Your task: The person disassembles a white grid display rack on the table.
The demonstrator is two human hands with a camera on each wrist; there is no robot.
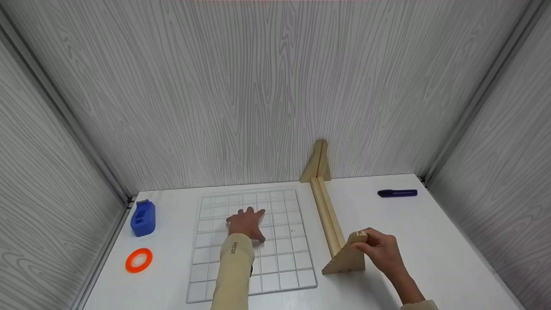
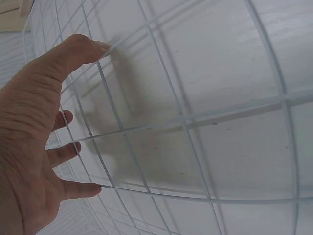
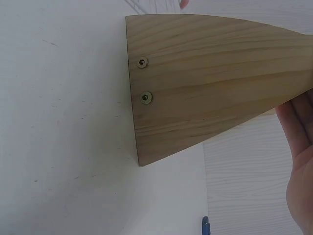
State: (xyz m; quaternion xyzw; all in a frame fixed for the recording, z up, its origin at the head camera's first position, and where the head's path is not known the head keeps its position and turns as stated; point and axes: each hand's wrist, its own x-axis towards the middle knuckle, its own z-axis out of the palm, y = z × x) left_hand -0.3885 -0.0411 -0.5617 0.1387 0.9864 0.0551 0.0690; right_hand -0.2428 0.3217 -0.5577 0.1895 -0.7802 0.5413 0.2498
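Note:
A white wire grid panel (image 1: 284, 262) lies on the left-centre of the table. My left hand (image 1: 246, 224) rests on it with fingers spread; in the left wrist view the thumb (image 2: 80, 51) and fingertips touch its wires. Right of the panel stands a wooden stand (image 1: 329, 219), two long rails joining a tapered end piece at each end. With thumb and fingers, my right hand (image 1: 381, 249) pinches the top of the near end piece (image 1: 346, 260). Two hex-socket screws show near the base of that wooden end piece (image 3: 220, 73) in the right wrist view.
A blue tape dispenser (image 1: 143, 218) stands at the far left, with an orange tape roll (image 1: 139, 260) in front of it. At the far right lies a dark blue cutter knife (image 1: 397, 193). The stand's far end piece (image 1: 317, 163) is close to the grey back wall (image 1: 241, 94).

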